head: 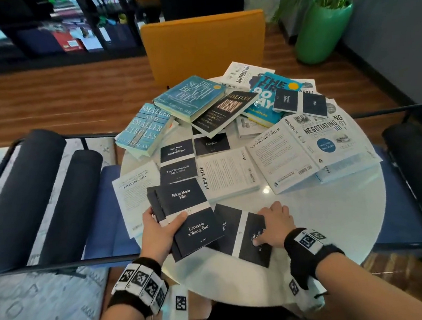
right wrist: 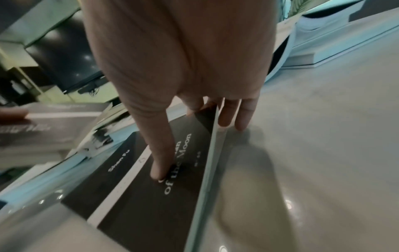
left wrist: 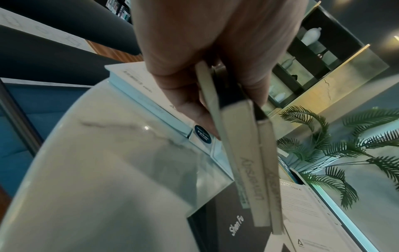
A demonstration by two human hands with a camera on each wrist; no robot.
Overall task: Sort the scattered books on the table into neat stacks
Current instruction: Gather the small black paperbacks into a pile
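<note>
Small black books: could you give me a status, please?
Left hand grips Rilke stack. Right hand on Shen Fu book, thumb pressing cover. Larger books scattered beyond.

Orange chair [head: 203,41] — green planter [head: 321,32]

1. My left hand [head: 157,233] hung over the near left edge of the table [head: 330,216], gripping a few thin black books [head: 194,219]. The thumb lay across the top cover and the fingers were underneath.
2. My right hand [head: 277,224] arched over the table's near middle. Its thumb [right wrist: 159,163] pressed on a black book [head: 246,235], with straight fingertips [right wrist: 242,117] down beside its right edge.
3. Both bare forearms reached in from the table's near side, each wrist wrapped in a marker-tagged black band [head: 139,284].
</note>
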